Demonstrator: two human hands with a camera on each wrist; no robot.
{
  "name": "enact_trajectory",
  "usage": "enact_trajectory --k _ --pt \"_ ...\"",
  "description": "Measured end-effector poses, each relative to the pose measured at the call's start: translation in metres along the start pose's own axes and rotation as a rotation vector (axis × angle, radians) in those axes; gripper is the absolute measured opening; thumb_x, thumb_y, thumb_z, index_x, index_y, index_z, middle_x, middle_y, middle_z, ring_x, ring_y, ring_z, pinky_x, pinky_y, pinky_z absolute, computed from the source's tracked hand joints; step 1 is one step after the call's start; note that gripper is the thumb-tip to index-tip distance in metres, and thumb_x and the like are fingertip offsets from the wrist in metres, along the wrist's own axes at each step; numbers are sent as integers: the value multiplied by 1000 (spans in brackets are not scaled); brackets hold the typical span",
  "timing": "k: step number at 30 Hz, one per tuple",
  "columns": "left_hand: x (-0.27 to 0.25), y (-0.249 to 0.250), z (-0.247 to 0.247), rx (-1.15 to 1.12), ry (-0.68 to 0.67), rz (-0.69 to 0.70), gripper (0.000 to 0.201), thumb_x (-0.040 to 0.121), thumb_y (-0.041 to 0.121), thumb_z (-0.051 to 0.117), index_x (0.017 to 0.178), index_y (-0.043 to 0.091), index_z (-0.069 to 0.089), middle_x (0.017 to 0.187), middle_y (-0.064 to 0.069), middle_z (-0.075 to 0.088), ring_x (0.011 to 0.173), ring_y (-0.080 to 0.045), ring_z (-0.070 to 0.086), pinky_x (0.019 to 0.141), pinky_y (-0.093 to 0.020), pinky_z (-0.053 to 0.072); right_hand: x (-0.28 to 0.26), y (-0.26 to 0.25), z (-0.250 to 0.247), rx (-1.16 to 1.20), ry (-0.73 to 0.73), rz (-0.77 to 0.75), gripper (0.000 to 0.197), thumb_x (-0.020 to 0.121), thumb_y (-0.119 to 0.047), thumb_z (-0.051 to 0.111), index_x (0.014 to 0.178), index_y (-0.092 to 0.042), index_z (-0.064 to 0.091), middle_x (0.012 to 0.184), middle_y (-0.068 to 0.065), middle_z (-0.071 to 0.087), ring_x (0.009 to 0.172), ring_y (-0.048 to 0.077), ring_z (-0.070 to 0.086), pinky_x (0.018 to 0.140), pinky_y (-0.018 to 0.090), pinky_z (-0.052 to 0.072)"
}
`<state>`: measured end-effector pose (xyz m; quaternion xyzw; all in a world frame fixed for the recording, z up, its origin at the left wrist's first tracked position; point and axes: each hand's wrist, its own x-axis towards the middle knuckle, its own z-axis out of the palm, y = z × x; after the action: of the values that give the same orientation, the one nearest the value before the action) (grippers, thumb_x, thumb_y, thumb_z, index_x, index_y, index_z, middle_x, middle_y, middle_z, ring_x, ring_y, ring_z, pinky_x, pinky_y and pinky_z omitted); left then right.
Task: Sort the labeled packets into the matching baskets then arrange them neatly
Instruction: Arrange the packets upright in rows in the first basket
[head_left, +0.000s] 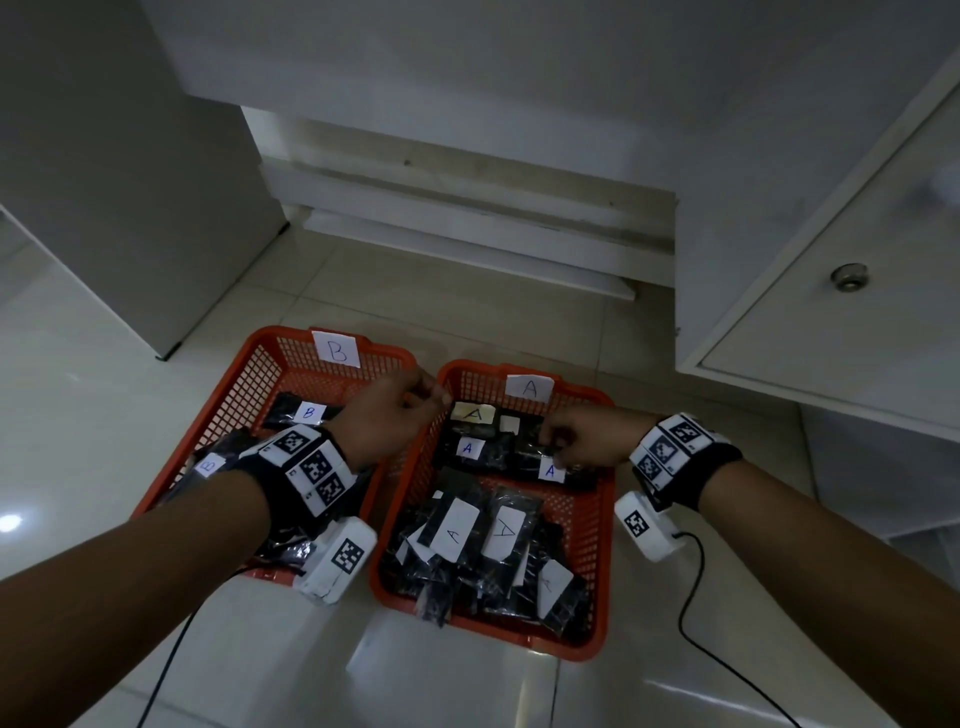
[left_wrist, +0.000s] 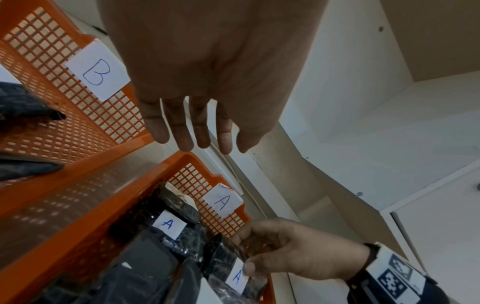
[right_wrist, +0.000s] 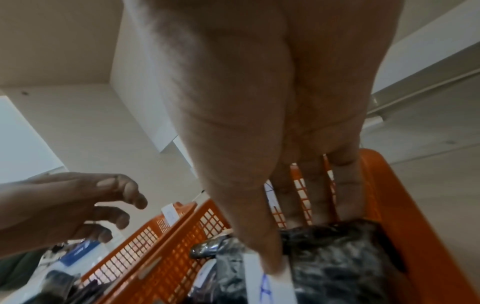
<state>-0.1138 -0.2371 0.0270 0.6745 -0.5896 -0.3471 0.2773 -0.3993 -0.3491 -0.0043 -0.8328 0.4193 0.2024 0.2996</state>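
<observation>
R hand (head_left: 582, 436) pinches A packet (head_left: 553, 467) in basket A (head_left: 597, 519); L hand (head_left: 395, 415) hovers, fingers loose.

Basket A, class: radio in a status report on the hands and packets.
Left hand open, empty, above the baskets' adjoining rims. Right hand pinching A packet inside basket A. Nothing in the way.
</observation>
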Motion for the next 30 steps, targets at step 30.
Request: enact_trajectory --k 30 --pt "20 -20 26 577 -426 161 44 97 57 54 132 31 61 124 6 67 108 -17 63 92 -37 53 12 -9 10 -49 325 6 55 85 -60 47 118 -21 67 110 1 73 93 18 68 84 38 59"
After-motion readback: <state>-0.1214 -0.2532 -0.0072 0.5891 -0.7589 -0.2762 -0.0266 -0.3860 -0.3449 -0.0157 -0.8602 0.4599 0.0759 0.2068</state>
